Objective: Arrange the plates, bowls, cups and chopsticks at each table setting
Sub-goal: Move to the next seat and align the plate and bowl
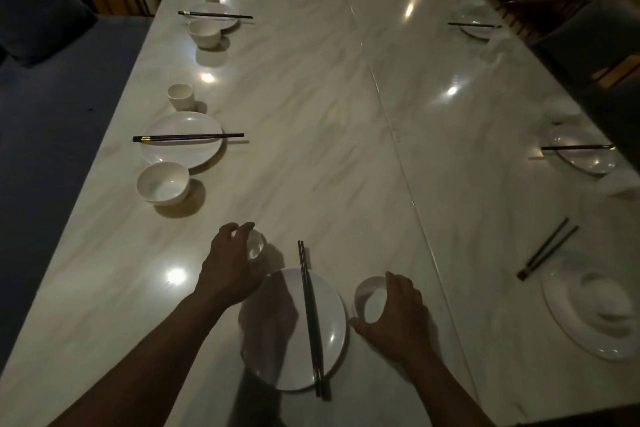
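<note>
Both hands on the nearest setting

At the near edge of the glossy white marble table (311, 156), a round white ceramic plate (333, 329) lies between the person's arms. A pair of long dark chopsticks (309, 315) rests across it, pointing away from the person. The left hand (228, 267) curls its fingers round a small white cup (255, 247) just beyond the plate's left rim. The right hand (394, 315) holds a small white bowl (370, 300) by its rim, with thumb and fingers wrapped round it, just right of the plate.

Off to the right, a second white plate with a bowl on it (588, 308) sits near the table edge, and a loose pair of dark chopsticks (548, 249) lies beside it on the marble.

Further up the left side, another setting has a white bowl (162, 182), a white plate (180, 152) with chopsticks (188, 137) laid across it, and a white cup (180, 96) in a row. More settings of the same kind line both long sides and the far end, dim and blurred
</note>
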